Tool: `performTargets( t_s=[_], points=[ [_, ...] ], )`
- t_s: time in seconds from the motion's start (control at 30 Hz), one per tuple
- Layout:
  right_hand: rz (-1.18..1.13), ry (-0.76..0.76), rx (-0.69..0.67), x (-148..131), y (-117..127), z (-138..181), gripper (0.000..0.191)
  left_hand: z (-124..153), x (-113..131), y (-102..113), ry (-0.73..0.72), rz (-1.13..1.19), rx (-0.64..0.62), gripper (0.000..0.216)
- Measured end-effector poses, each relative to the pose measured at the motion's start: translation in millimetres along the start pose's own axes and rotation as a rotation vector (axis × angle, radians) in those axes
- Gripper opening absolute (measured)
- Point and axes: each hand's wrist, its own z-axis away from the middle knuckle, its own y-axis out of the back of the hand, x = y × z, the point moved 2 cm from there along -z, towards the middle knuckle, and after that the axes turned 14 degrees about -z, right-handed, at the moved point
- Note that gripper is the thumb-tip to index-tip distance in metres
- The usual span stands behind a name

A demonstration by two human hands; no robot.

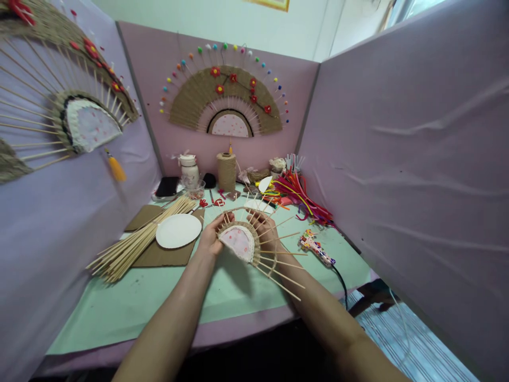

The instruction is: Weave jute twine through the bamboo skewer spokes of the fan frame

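Observation:
A half-round stick fan is held above the table, tilted, its thin wooden sticks spreading up and to the right. Its pale centre has pink marks and a woven twine border. My left hand grips the fan's left edge, with the fingers curled at the sticks. Behind the sticks, my right hand has its fingers closed at the upper part, where a strand of twine runs across the sticks. The sticks partly hide my right hand.
Left lie a bundle of sticks, a white disc and cardboard. A twine spool and white bottle stand behind. Pipe cleaners and a corded glue gun lie right. A finished fan hangs on the back panel.

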Motion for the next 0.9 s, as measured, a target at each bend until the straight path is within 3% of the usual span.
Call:
performTargets(
  t_s=[0.17, 0.27, 0.47, 0.6, 0.7, 0.9],
  points=[
    [-0.145, 0.005, -0.013, -8.6, -1.4, 1.5, 0.042, 20.9, -16.1, -20.2, -0.047, 0.102, -0.285, 0.036],
    [-0.261, -0.017, 0.005, -13.7, -0.2, 4.2, 0.038, 28.5, -27.2, -26.0, -0.004, 0.074, -0.363, 0.041],
    [-0.080, 0.006, -0.075, -23.2, 4.1, 12.6, 0.040, 30.8, -17.8, -19.1, -0.054, 0.017, -0.495, 0.041],
    [0.091, 0.133, -0.053, -30.3, 13.0, 12.0, 0.030, 30.7, -11.5, -13.9, -0.053, -0.018, -0.508, 0.041],
    [0.121, 0.134, -0.039, -30.1, 21.3, 9.2, 0.032, 27.3, -12.5, -13.2, -0.049, -0.027, -0.470, 0.038],
    [0.115, 0.038, -0.089, -22.1, 22.5, 7.1, 0.044, 12.8, -18.7, -12.3, -0.063, 0.056, -0.172, 0.023]
  ],
)
